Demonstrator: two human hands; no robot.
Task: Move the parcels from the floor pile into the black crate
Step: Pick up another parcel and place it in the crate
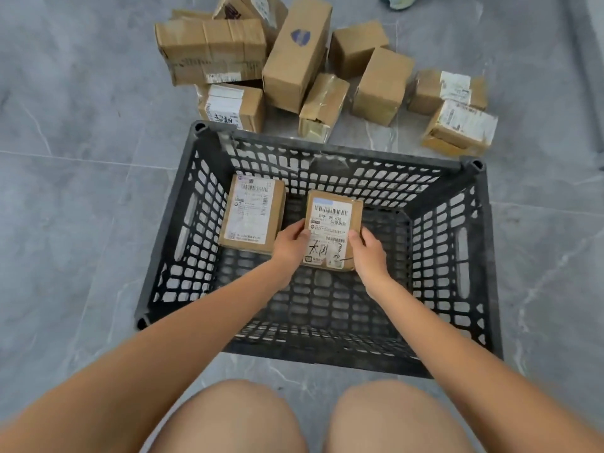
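Note:
A black slotted crate (480, 256) stands on the floor in front of my knees. Inside it, a small cardboard parcel with a white shipping label (331, 217) is held between both hands, low in the crate. My left hand (291, 243) grips its left edge and my right hand (367, 250) grips its right edge. A second labelled parcel (251, 214) lies flat on the crate bottom at the far left corner. Beyond the crate, a pile of several brown parcels (294, 53) lies on the floor.
Grey marbled floor tiles surround the crate. A pale shoe tip (397, 1) shows at the top edge. Two loose parcels (457, 125) lie near the crate's far right corner. My bare knees fill the bottom of the view.

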